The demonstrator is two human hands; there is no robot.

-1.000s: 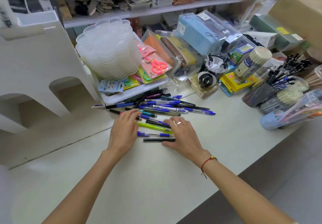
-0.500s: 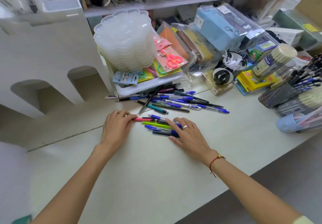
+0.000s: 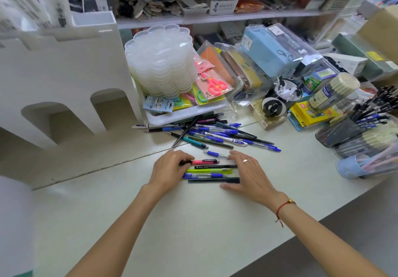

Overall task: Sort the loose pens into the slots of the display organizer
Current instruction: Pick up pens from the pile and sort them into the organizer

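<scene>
A small row of pens lies between my hands on the pale table (image 3: 193, 223): a pink pen (image 3: 204, 161), a black one (image 3: 215, 166), a lime-green one (image 3: 207, 171), a blue one (image 3: 202, 175) and a dark one (image 3: 213, 180). My left hand (image 3: 169, 170) presses flat against their left ends. My right hand (image 3: 249, 172) lies flat at their right ends, fingers straight. One blue pen (image 3: 214, 153) lies apart just behind. A larger heap of loose pens (image 3: 215, 134) sits further back. The white display organizer (image 3: 64, 87) with arched slots stands at the left.
A stack of clear plastic lids (image 3: 162, 61) on a white tray (image 3: 185, 113) stands behind the heap. Packaged stationery, scissors packs (image 3: 213, 82) and tape dispensers (image 3: 277, 102) crowd the back right. Cups of pens (image 3: 366, 126) and a blue holder (image 3: 353, 167) line the right edge.
Both hands have squared the small group of pens into a neat parallel row, the right hand sliding to their right ends. The camera has shifted slightly.
</scene>
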